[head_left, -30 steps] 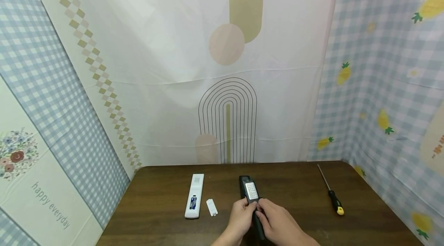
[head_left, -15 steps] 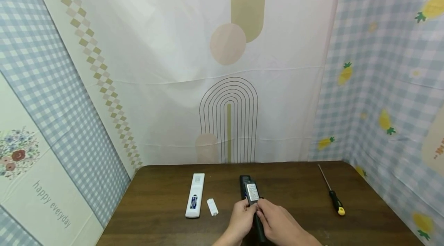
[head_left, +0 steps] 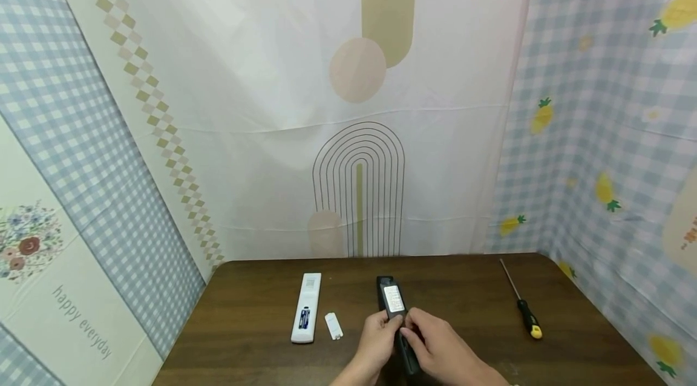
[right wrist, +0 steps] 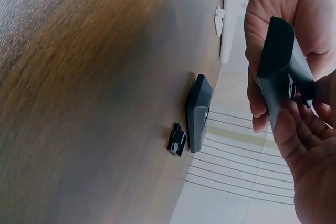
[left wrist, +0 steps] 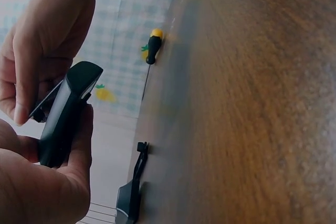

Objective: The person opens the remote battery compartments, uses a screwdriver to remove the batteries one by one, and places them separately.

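Note:
My left hand (head_left: 376, 337) grips a black remote control (head_left: 393, 300), held back side up with a white label showing. In the left wrist view, the fingers and thumb of that hand wrap the remote's body (left wrist: 65, 111). My right hand (head_left: 441, 346) is at its near half, pinching a thin black battery cover (right wrist: 303, 82) that stands at an angle away from the remote's back. Something small and red shows in the gap beneath the cover. Behind the held remote, a second black remote (right wrist: 198, 114) lies on the table, a small loose black cover (right wrist: 177, 140) beside it.
To the left lies a white remote (head_left: 309, 295), its battery compartment uncovered with batteries inside. Next to it is a white battery cover (head_left: 333, 325). A black-and-yellow screwdriver (head_left: 527, 316) lies on the right of the brown table (head_left: 245, 319). Patterned cloths hang behind and at both sides.
The fingers of my right hand have lifted and shifted slightly away from the held remote's back. The remote has tilted a little; my left hand keeps its grip.

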Demonstrator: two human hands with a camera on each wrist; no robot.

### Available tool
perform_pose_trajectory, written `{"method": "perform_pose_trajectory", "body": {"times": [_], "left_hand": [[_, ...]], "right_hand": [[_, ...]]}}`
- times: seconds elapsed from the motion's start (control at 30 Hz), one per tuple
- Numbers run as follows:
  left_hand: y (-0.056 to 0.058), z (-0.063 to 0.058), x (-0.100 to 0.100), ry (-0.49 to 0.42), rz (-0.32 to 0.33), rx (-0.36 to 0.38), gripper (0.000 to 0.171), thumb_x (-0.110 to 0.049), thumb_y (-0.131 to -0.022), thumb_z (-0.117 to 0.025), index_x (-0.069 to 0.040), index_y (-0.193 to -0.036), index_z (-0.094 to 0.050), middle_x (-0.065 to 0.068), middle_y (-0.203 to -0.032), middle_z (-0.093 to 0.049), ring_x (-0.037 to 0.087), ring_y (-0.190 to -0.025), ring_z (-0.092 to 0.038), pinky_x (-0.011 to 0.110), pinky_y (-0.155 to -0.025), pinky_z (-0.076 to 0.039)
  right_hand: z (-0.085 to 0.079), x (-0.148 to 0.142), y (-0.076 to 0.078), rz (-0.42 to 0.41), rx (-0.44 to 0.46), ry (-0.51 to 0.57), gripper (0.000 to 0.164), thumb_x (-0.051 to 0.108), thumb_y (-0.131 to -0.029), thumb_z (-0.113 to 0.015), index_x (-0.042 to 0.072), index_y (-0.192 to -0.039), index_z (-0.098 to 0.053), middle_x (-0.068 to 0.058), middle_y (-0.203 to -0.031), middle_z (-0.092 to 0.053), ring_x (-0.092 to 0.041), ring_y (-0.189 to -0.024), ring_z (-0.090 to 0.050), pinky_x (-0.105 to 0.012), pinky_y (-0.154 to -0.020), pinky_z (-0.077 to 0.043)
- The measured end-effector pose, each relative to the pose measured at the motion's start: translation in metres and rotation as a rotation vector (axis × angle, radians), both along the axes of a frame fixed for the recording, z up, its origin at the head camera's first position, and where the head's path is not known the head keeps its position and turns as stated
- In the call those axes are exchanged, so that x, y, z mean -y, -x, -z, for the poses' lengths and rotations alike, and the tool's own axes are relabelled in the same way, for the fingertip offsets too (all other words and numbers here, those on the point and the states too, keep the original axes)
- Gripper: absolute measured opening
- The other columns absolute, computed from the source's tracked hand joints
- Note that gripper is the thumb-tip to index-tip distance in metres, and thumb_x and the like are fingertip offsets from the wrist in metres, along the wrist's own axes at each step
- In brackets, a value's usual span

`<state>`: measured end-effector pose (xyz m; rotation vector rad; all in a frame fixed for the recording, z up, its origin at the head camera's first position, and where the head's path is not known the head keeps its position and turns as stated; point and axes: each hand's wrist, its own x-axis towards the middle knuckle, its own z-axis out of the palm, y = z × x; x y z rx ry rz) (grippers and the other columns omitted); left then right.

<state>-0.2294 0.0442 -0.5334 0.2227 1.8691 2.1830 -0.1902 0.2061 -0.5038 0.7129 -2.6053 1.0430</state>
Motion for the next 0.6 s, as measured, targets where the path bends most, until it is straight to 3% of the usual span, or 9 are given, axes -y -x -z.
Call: {"method": "perform_pose_trajectory", "body": {"times": [0.2,0.47,0.6], "left_hand": [[0.002,0.005,0.001,-0.009,-0.007,0.009,0.027,-0.017,-0.106,-0.058,0.006,-0.110,-0.071,-0.002,-0.079,-0.074,0.007,-0.067,-0.067,0.021,-0.057,-0.052],[0.004,0.010,0.008,-0.022,0.008,0.030,0.032,-0.018,-0.108,-0.055,0.010,-0.118,-0.067,0.023,-0.097,-0.081,0.014,-0.077,-0.076,0.024,-0.056,-0.055],[0.006,0.009,0.011,-0.040,0.004,0.046,0.032,-0.018,-0.108,-0.054,0.009,-0.119,-0.067,0.024,-0.099,-0.080,0.017,-0.079,-0.077,0.024,-0.058,-0.057]], "right_hand": [[-0.001,-0.001,-0.001,-0.013,-0.099,0.076,0.017,0.014,-0.106,-0.067,0.023,-0.096,-0.055,0.015,-0.082,-0.051,0.010,-0.068,-0.044,-0.017,-0.055,-0.045],[-0.006,-0.017,-0.005,0.145,-0.215,0.098,0.023,0.005,-0.100,-0.072,0.023,-0.095,-0.058,0.019,-0.080,-0.051,0.010,-0.065,-0.041,-0.017,-0.053,-0.042],[-0.007,-0.029,-0.008,0.208,-0.229,0.083,0.024,0.005,-0.100,-0.071,0.024,-0.094,-0.058,0.019,-0.079,-0.049,0.008,-0.062,-0.039,-0.018,-0.051,-0.040]]}}
